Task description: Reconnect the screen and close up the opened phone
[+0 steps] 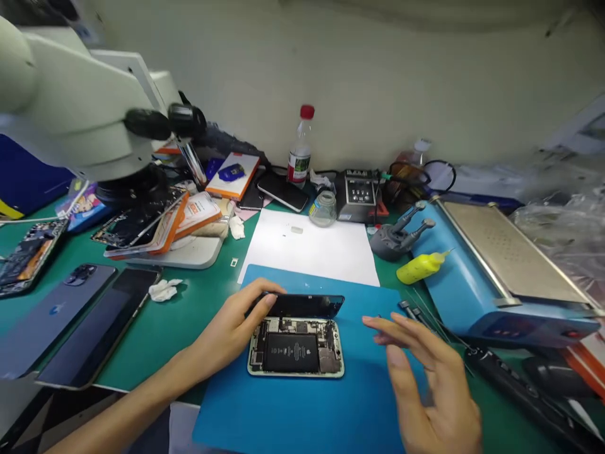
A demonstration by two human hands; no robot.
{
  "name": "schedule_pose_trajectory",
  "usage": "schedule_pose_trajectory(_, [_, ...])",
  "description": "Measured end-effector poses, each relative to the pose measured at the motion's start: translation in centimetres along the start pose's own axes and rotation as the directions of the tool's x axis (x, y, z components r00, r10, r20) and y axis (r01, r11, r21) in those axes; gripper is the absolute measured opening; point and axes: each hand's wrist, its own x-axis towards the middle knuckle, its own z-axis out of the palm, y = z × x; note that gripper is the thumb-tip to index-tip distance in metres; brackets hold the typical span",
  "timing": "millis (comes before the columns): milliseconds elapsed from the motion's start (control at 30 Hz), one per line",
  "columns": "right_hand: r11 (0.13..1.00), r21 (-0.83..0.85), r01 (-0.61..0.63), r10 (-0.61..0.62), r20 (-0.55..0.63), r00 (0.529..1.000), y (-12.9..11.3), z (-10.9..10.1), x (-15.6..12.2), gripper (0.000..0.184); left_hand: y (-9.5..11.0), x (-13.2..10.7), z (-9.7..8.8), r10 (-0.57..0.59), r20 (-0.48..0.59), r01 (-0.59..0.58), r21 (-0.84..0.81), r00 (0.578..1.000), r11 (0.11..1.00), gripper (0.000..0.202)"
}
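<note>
Pinching thin black screen panel [309, 307] at left end with bare left hand [236, 323], tilted up at far edge of opened pale-framed phone [292, 353], flat on smooth blue mat [283, 416]. Holding bare right hand [433, 375] loosely spread, right of phone.

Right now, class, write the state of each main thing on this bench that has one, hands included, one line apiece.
Opened phone: insides exposed
Screen: tilted up along the phone's far edge
Battery: seated in the phone
Left hand: gripping the screen's end
Right hand: open, holding nothing visible
Red-capped bottle: upright, closed
Yellow bottle: lying on its side
Dark-blue phone: back facing up
Tissue: crumpled
</note>
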Motion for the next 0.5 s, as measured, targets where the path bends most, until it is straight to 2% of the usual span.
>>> schedule_pose_trajectory(100, [0.965,-0.234,0.115,-0.107,0.045,0.993,1.3,-2.7,5.0,0.032,0.5,0.1,0.0,-0.017,0.011,0.017,-0.035,1.000,0.999,0.036])
schedule_pose_trajectory(133, [0.945,-0.288,0.157,-0.162,0.004,0.987,2.0,-3.3,6.8,0.031,0.7,0.1,-0.1,-0.020,0.010,0.020,-0.043,1.000,0.999,0.036])
schedule_pose_trajectory(233, [0.929,-0.312,0.201,-0.197,0.043,0.979,3.8,-3.4,11.8,0.031,1.2,0.0,-0.2,-0.029,0.025,0.030,-0.064,0.999,0.997,0.038])
schedule_pose_trajectory(300, [0.946,-0.254,0.202,-0.152,0.203,0.967,4.6,-1.8,14.4,0.032,1.4,-0.2,-0.3,-0.037,0.037,0.040,-0.090,0.999,0.995,0.040])
schedule_pose_trajectory(333, [0.942,-0.256,0.216,-0.131,0.312,0.941,4.8,-0.6,15.6,0.035,1.4,-0.2,-0.3,-0.039,0.044,0.044,-0.108,0.998,0.993,0.041])
schedule_pose_trajectory(367, [0.932,-0.274,0.236,-0.124,0.372,0.920,5.0,0.8,16.7,0.039,1.4,-0.3,-0.3,-0.038,0.051,0.044,-0.128,0.998,0.991,0.041])
schedule_pose_trajectory(500, [0.881,-0.359,0.309,-0.103,0.492,0.865,5.4,6.6,21.5,0.058,1.1,-0.3,-0.3,-0.009,0.072,0.022,-0.181,0.997,0.983,0.043])
